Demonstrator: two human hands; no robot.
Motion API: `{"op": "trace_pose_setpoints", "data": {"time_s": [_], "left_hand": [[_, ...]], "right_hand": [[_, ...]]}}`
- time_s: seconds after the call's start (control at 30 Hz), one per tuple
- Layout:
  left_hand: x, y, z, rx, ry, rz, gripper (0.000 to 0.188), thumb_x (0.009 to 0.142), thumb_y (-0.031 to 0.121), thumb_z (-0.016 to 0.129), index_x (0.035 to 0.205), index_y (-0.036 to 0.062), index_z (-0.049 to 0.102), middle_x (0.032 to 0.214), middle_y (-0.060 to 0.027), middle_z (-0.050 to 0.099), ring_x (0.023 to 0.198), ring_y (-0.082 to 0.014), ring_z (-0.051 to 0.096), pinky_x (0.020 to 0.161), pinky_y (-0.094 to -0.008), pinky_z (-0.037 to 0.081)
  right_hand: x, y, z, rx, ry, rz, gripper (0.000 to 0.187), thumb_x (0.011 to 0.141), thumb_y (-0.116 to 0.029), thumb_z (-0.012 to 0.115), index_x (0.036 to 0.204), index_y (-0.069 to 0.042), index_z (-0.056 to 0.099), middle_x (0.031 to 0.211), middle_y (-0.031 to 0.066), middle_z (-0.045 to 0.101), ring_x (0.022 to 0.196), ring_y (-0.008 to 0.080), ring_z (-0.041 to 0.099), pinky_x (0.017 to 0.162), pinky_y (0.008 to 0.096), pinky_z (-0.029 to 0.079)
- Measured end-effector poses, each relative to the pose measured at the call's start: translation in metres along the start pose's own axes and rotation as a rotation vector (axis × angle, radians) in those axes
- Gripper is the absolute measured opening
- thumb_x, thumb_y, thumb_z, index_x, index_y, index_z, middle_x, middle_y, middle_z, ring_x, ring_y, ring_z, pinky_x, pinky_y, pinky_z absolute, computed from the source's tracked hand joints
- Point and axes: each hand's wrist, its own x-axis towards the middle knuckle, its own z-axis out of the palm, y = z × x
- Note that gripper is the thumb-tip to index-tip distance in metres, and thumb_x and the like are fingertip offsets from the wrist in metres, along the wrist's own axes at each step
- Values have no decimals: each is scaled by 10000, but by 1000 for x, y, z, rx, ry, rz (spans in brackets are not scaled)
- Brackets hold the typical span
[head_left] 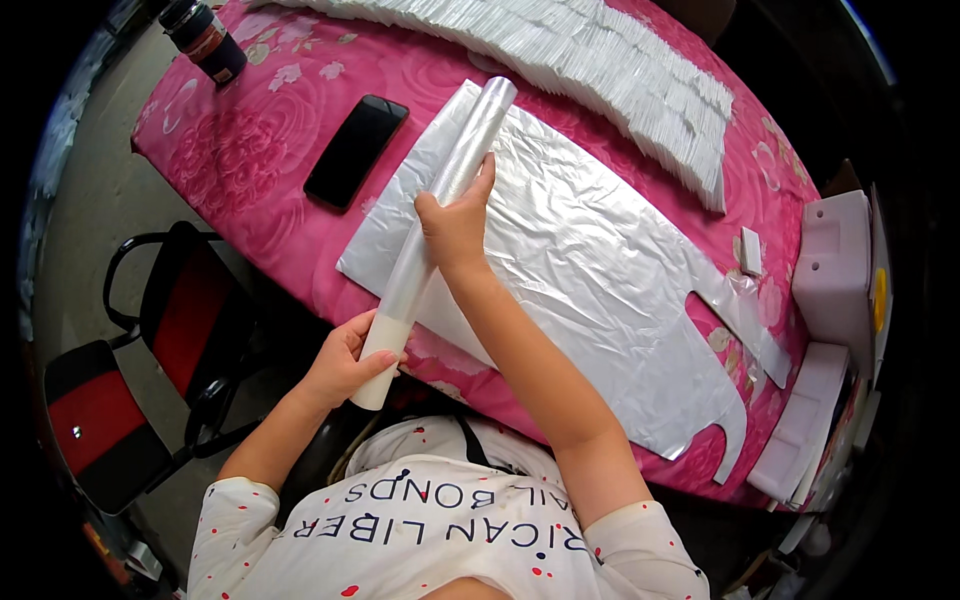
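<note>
A long roll of clear plastic film slants across the near left part of the table, its lower end sticking out past the edge. My left hand is wrapped round that lower end, where the roll looks whiter. Higher up, my right hand grips the roll with the thumb on one side and the fingers on the other. Beneath the roll's upper part lies a flat stack of white plastic bags, wrinkled and shiny, with cut-out handles at the right end.
A pink flowered tablecloth covers the table. A black phone lies left of the bags, and a dark jar stands at the far left corner. Rows of folded white packets line the back. White plastic bins stand right; black-and-red chairs left.
</note>
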Motion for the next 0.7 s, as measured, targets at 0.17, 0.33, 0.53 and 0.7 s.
{"op": "trace_pose_setpoints", "data": {"time_s": [0.17,0.33,0.53,0.7], "left_hand": [[1,-9,20,-813,-442,-171,729,759,352,654,1288,-57,362,1087,-173,565,811,-177,580,674,-310,517],[14,1,50,21,-202,-111,619,763,420,648,1148,-29,466,967,-132,587,732,-162,601,649,-299,523],[18,0,71,6,-445,-314,607,767,489,641,1115,17,482,833,-59,576,673,-123,580,623,-267,501],[36,-31,97,237,-223,84,601,838,496,541,1190,21,435,839,-47,561,683,-115,554,620,-265,483]], "right_hand": [[-13,-23,-42,910,-278,422,641,725,-119,656,1239,7,293,936,110,524,776,164,571,697,305,510],[-27,-52,-82,573,-146,264,686,722,-171,681,1254,14,289,877,79,517,757,152,563,700,305,503],[-54,-57,-120,718,-122,207,688,722,-173,685,1250,31,294,883,84,518,757,155,566,707,317,501],[-85,-38,-144,533,93,193,542,763,-124,670,1184,12,359,880,70,530,798,160,574,726,311,491]]}}
